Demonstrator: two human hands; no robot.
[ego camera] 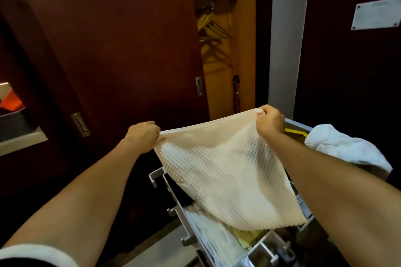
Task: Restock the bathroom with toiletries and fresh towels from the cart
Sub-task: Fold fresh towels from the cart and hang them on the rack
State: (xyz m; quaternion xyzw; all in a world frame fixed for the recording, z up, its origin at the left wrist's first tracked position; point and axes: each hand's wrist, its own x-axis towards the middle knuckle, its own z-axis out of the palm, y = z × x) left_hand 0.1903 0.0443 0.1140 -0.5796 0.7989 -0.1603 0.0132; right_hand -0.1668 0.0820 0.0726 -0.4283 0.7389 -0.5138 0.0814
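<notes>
Two bare forearms reach out from the bottom of the view, a white sleeve cuff [36, 253] showing at the lower left. Between them and just below sits the grey metal housekeeping cart [256, 249], its top tray holding printed papers [217, 238] and something yellow-green that I cannot make out. The cream waffle-textured towel [225, 175] hangs over that tray, spread open like a sheet, its lower edge close above or brushing the papers; I cannot tell which. The left hand [143, 136] pinches the towel's top left corner, fingers curled tight on the hem. The right hand [270, 121] pinches the top right corner a little higher, a small bunch of cloth poking out above the knuckles. The hem runs taut between the two fists. Just beside the right forearm, on the far right edge of the cart, lies a crumpled white cloth [347, 149], with a yellow strip [295, 132] showing near it. Beyond the hands stands a dark red-brown sliding door [112, 39] with a recessed metal pull [199, 89]. Past it an open closet shows wooden hangers [210, 28] on a rail and a dark folded umbrella [236, 93] upright against the back wall
</notes>
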